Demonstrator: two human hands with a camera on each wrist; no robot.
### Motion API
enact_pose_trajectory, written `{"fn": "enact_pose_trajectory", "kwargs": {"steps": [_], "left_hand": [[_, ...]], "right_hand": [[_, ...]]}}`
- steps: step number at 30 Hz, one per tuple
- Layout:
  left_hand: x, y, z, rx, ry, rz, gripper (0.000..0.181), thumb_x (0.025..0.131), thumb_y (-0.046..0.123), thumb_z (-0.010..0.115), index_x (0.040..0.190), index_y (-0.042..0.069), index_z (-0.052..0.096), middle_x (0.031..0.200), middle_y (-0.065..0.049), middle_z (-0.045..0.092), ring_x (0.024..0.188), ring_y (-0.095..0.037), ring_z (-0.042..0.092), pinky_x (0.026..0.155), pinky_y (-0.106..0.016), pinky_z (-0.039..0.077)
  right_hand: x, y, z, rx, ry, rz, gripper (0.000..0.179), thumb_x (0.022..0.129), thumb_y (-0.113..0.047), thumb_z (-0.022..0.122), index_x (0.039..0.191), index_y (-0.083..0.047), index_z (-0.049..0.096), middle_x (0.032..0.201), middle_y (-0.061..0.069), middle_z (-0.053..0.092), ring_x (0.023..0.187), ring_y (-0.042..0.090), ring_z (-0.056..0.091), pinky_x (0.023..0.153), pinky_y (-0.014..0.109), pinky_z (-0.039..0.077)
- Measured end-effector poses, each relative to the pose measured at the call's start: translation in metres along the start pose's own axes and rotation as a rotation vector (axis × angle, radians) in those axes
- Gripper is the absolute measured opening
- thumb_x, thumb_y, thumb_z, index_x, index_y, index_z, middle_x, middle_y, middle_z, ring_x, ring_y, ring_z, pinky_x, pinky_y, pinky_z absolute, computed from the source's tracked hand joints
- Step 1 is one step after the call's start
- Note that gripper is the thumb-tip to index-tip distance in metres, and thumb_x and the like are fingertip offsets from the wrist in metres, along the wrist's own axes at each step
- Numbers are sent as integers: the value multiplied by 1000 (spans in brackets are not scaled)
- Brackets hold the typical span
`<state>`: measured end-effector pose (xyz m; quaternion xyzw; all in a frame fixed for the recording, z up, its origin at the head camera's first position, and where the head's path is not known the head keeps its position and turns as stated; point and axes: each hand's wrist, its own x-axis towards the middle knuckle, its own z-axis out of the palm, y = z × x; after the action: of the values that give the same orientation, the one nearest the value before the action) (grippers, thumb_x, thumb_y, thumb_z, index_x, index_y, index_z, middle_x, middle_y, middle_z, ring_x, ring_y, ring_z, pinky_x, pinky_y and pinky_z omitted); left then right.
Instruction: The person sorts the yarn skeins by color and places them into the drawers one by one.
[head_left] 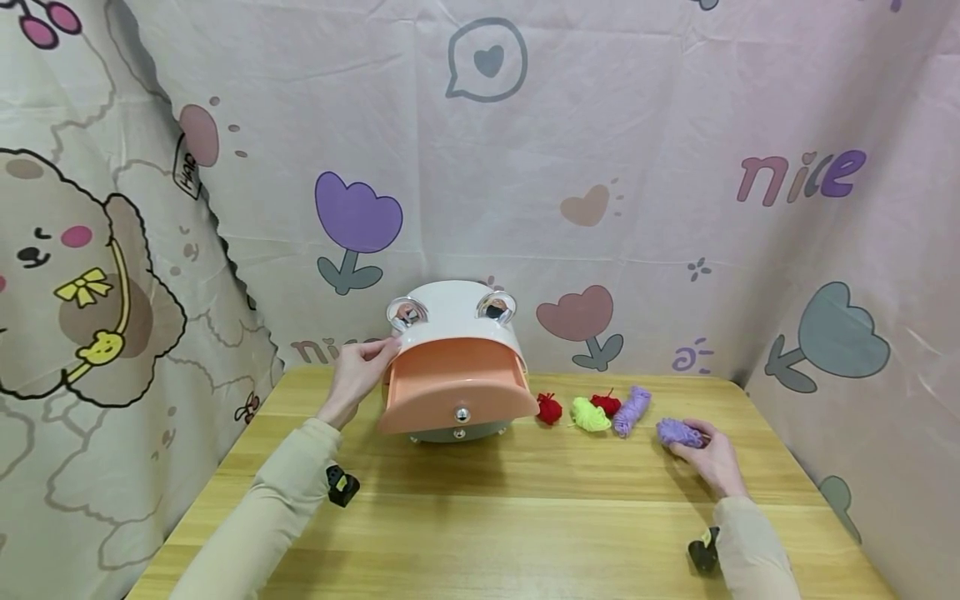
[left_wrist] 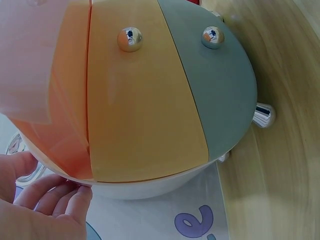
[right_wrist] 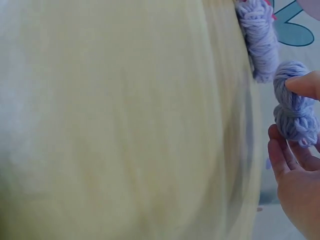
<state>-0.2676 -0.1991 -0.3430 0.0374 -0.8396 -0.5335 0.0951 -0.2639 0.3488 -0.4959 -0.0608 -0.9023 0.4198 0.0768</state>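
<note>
A small rounded drawer cabinet (head_left: 450, 310) with a white shell and silver knobs stands on the table; its top peach drawer (head_left: 459, 404) is pulled out. In the left wrist view, an orange drawer front (left_wrist: 145, 110) and a grey-green one (left_wrist: 215, 90) sit closed. My left hand (head_left: 358, 373) grips the cabinet's left side edge, thumb and fingers at the rim beside the open drawer. My right hand (head_left: 712, 460) pinches a purple yarn skein (head_left: 678, 432) between thumb and fingers, over the table's right part. The right wrist view shows this skein (right_wrist: 295, 107) tied at its middle.
Between cabinet and right hand lie a red yarn bundle (head_left: 549, 408), a yellow-green one (head_left: 590, 414), another red one (head_left: 606, 404) and a second purple skein (head_left: 632, 411). A printed curtain (head_left: 660, 108) hangs behind the wooden table (head_left: 525, 533).
</note>
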Motion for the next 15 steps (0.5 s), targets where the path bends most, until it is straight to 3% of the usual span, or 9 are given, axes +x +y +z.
{"fn": "enact_pose_trajectory", "kwargs": {"steps": [8,12,15], "left_hand": [[1,0,0,-15,-5,-13,50,100,37,60,136,2,61,142,-20,59,133,-35,56,109,-48,48],[0,0,1,-8,-10,-7,51,101,37,59,137,2,61,143,-20,59,133,-36,56,110,-49,48],[0,0,1,-2,-14,-4,51,101,38,59,137,2,60,143,-21,59,133,-36,56,110,-49,48]], "right_hand": [[0,-15,-2,5,3,-26,65,86,-15,76,138,11,49,133,39,55,115,38,58,77,4,37],[1,-27,-2,33,12,-43,64,85,-15,77,137,12,51,131,38,58,101,18,62,77,5,41],[1,-37,-2,76,14,-54,62,86,-14,76,136,12,52,130,38,58,91,0,56,76,6,43]]}}
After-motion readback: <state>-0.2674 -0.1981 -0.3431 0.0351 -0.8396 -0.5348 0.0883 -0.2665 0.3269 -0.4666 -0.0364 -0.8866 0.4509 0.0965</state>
